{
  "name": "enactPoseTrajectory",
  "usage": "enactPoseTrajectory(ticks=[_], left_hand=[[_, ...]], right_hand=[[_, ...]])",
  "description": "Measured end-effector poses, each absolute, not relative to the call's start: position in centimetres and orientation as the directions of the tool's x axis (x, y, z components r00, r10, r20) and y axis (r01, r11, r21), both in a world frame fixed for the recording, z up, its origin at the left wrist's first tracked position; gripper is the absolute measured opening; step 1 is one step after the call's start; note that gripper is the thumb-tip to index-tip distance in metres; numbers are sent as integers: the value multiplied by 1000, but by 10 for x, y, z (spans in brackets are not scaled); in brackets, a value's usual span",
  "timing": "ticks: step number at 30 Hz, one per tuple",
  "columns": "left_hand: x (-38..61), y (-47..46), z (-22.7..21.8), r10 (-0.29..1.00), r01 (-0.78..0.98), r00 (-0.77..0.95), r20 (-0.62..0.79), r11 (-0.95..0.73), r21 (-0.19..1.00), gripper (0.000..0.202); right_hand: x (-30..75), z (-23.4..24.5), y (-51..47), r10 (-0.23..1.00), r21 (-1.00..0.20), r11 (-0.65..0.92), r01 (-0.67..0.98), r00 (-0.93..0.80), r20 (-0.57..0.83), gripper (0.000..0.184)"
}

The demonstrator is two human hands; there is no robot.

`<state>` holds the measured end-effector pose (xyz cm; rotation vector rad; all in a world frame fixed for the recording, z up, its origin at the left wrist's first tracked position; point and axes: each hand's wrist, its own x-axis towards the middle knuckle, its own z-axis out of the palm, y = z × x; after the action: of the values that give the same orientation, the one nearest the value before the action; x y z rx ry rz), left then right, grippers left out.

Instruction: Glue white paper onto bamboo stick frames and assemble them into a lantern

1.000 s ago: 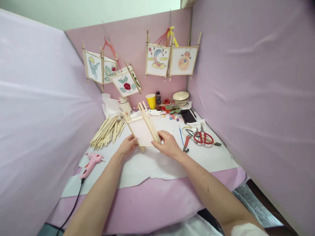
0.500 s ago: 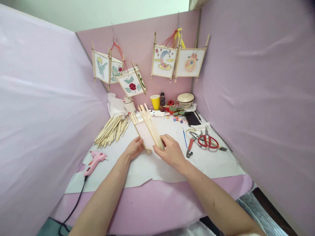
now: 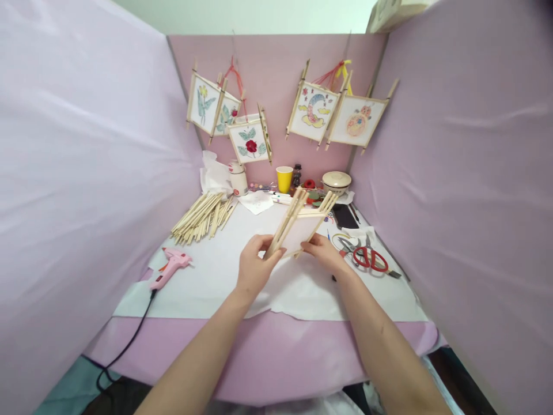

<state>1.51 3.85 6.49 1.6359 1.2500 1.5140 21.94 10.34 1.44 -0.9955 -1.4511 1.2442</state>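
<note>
The stick-framed paper panel (image 3: 302, 229) has turned, its bundled sticks (image 3: 286, 220) now at left, gripped by the closed left hand (image 3: 256, 266); the right hand (image 3: 318, 251) pinches its near edge.

A pink-walled craft booth (image 3: 276, 63), with painted paper panels (image 3: 249, 141), loose wooden sticks (image 3: 201, 218) and a hot glue gun (image 3: 170, 266).

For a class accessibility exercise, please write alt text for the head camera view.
A left hand and right hand hold up a stick-framed paper panel over a white-covered table, near loose wooden sticks, a pink glue gun and red-handled scissors. Painted panels hang on the pink wall behind.
</note>
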Motion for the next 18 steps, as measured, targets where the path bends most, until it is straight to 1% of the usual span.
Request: enactPoseTrajectory(ticks=[3,8,11,13,15,17,18], left_hand=[[22,25,66,844,418,-44,535,-471,777,16],[24,18,64,804,422,-4,595,-538,730,18],[21,20,62,828,403,-17,561,-507,761,17],[17,25,58,878,284,-74,473,-436,854,19],[12,34,52,929,104,-116,351,-340,935,24],[7,46,44,960,-29,-110,256,-260,965,27],[4,52,39,969,-59,-96,228,-234,970,28]], right_hand=[[215,11,102,956,-993,102,-56,-270,114,35],[208,8,100,949,-994,86,-67,-299,103,38],[211,7,102,951,-992,127,-16,-282,126,38],[217,10,103,952,-984,174,41,-263,157,38],[224,20,103,949,-967,232,110,-244,200,37],[229,39,103,940,-937,292,193,-240,243,35],[229,51,104,934,-916,318,243,-248,259,32]])
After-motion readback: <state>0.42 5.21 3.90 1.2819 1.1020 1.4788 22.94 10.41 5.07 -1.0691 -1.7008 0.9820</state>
